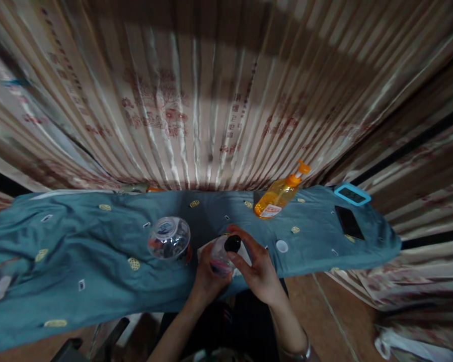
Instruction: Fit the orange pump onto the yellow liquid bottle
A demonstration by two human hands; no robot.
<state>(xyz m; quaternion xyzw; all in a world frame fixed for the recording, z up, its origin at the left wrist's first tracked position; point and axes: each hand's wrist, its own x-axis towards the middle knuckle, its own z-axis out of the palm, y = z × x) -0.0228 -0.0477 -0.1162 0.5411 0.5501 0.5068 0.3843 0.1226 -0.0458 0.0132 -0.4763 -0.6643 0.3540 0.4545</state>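
Note:
My left hand (208, 279) is wrapped round the body of a small clear bottle (221, 256) held over the near edge of the table. My right hand (257, 269) pinches the bottle's black cap (232, 244) from the right, with thumb and fingers curled around it. The bottle is tilted slightly toward me. Just left of my hands, a clear round plastic jar (169, 237) with something dark inside stands on the teal cloth (79, 251).
An orange pump bottle (279, 195) stands at the back of the table. A small white round lid (282, 246) lies right of my hands. A dark phone (349, 221) and a blue-framed device (352, 194) lie at the right end. Striped curtains hang behind.

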